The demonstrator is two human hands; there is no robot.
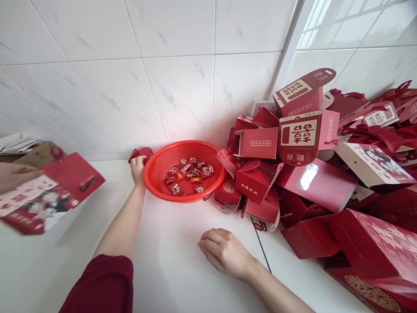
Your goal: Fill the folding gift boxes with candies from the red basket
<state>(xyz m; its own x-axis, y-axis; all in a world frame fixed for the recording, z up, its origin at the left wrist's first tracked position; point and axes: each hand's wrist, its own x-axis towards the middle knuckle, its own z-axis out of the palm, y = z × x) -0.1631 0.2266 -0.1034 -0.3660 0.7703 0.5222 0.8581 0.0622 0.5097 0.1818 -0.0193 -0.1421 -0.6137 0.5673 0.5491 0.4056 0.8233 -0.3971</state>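
My left hand [137, 170] reaches forward to the left side of a red plastic basket [156, 191]. Its fingers are closed on a small red box [143, 153] close to the wall; the hand and basket partly hide that box. Several wrapped candies [192, 171] in red and dark wrappers lie in the basket. Resting on the white table [169, 252], nearer to me, my right hand [226, 252] has its fingers curled together. Nothing shows in it, though the palm faces down.
A large pile of red gift boxes [257, 143] covers the right side, some with ribbons. At the left edge, another person's hand [19, 176] holds a red printed box [48, 200]. Papers [19, 141] and a brown carton [42, 154] lie behind it. A tiled wall [182, 87] rises behind the table.
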